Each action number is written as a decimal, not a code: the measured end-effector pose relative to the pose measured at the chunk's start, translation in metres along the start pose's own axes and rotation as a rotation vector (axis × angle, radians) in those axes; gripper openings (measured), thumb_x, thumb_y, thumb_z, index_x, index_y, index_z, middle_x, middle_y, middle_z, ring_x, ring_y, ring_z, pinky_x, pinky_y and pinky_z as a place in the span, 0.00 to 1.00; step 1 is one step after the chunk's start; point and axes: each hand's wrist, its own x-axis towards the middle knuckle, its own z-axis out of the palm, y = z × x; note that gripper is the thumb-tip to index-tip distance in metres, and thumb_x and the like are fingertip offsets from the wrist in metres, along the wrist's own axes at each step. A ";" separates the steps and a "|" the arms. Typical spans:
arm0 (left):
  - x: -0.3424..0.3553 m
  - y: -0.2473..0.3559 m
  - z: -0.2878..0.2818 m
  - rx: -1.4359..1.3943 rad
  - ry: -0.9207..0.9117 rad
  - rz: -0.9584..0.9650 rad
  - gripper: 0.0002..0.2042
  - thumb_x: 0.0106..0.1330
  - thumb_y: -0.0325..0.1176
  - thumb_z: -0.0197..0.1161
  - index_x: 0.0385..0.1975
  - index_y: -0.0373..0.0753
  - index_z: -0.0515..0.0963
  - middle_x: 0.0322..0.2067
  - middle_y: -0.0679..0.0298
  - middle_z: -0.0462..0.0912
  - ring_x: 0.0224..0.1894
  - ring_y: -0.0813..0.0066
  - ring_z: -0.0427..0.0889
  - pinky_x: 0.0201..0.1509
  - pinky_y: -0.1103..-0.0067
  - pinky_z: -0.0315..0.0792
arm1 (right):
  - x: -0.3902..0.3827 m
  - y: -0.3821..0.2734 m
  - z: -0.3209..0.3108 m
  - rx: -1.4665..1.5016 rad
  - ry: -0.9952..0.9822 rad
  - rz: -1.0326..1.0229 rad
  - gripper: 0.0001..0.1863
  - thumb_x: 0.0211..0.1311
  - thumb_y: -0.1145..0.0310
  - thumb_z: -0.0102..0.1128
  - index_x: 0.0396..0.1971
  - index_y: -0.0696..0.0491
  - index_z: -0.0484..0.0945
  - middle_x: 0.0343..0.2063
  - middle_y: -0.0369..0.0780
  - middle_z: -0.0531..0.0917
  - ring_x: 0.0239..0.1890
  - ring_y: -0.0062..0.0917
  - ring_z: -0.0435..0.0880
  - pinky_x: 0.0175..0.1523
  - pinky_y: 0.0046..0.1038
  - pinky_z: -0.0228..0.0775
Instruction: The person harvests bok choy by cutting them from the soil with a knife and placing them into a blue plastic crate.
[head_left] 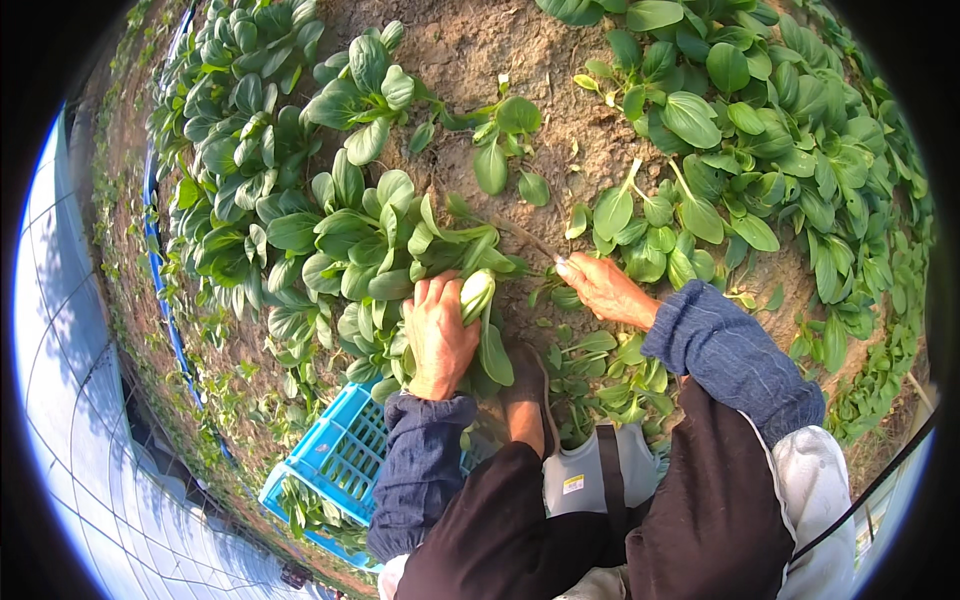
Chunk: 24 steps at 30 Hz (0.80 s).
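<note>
My left hand is closed around a leafy bok choy, whose pale stem base shows beside the thumb, a leaf hanging below it. My right hand grips a slim cutting tool. Its narrow brownish blade points up and left, toward the base of another bok choy just beyond my left hand. The handle is mostly hidden in my fist, so I cannot tell whether this is a knife or a sickle.
Dense bok choy grows at the left, and more at the right. Bare soil runs between them. A light-blue plastic crate with greens stands at lower left. A grey low seat or tub lies between my legs. Blue hose runs along the left.
</note>
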 end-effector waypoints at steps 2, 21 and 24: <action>0.001 0.000 -0.001 -0.021 0.000 0.000 0.22 0.40 0.25 0.68 0.41 0.37 0.77 0.48 0.61 0.78 0.50 0.58 0.73 0.48 0.66 0.65 | -0.001 0.001 -0.001 -0.008 -0.005 -0.008 0.19 0.72 0.56 0.49 0.36 0.60 0.71 0.17 0.48 0.71 0.20 0.34 0.72 0.29 0.37 0.63; 0.003 0.021 -0.045 -0.622 -0.012 -0.343 0.18 0.48 0.23 0.65 0.43 0.32 0.79 0.42 0.55 0.81 0.44 0.61 0.80 0.52 0.74 0.72 | -0.002 -0.029 -0.020 0.112 -0.110 0.218 0.18 0.70 0.51 0.52 0.32 0.53 0.71 0.12 0.35 0.71 0.08 0.20 0.70 0.16 0.26 0.64; 0.006 0.061 -0.085 -1.042 -0.155 -0.499 0.12 0.56 0.20 0.62 0.41 0.32 0.79 0.34 0.67 0.82 0.35 0.81 0.79 0.43 0.81 0.74 | -0.007 -0.046 -0.045 0.465 0.112 -0.102 0.16 0.65 0.55 0.61 0.34 0.52 0.70 0.24 0.33 0.76 0.11 0.12 0.68 0.15 0.15 0.61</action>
